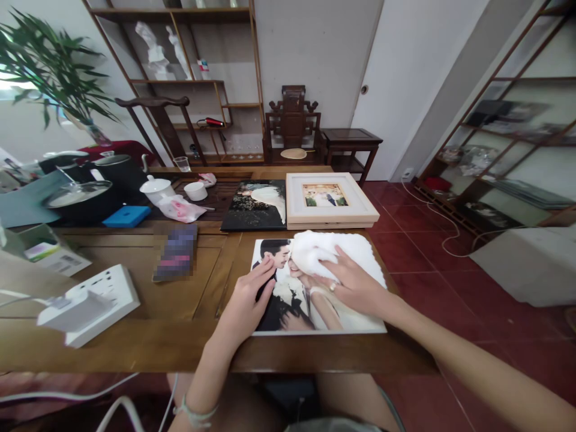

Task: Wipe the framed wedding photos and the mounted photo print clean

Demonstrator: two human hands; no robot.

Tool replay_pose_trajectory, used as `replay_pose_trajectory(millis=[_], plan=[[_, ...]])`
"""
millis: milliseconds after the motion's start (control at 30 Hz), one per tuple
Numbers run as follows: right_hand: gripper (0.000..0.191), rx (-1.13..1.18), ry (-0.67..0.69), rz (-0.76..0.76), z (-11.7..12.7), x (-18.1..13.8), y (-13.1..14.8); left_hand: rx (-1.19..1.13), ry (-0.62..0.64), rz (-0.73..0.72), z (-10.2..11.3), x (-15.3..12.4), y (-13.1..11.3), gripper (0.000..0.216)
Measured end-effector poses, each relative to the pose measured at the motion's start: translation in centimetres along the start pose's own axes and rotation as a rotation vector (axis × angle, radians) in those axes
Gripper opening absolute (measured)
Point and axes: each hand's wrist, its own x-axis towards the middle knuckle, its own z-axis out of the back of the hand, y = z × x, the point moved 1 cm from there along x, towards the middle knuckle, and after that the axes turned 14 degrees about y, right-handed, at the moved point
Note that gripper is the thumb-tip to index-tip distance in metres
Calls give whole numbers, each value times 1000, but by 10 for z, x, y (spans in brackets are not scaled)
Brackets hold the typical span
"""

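Observation:
A large wedding photo print [288, 294] lies face up near the table's front edge, showing a couple. My left hand [254, 294] rests flat on its left edge, fingers stretched out and slightly apart. Over the upper right part of the print spreads a fluffy white cloth [360, 252]. My right hand [353, 282] presses on this cloth, with a bunched fold gathered at its fingers. Some of the right fingers are partly hidden in the cloth.
Behind the print lie a dark photo panel [256, 204] and a light wooden picture frame [294, 219]. To the left are a white power strip [105, 300], a blurred-out dark item [177, 252], a blue box [126, 216], a white teapot [156, 191], a cup [195, 191] and a black kettle [119, 174].

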Motion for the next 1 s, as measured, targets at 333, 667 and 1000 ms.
replay_pose_trajectory(millis=[333,667,1000], plan=[[37,143,69,101,-2,95,40,-29,-15,-8,2,0,-4,29],[33,-51,-96,-29,-1,12,-11,-41,-26,14,0,-1,0,33],[29,-242,47,95,-23,-58,17,-50,-34,50,0,-1,-1,31]])
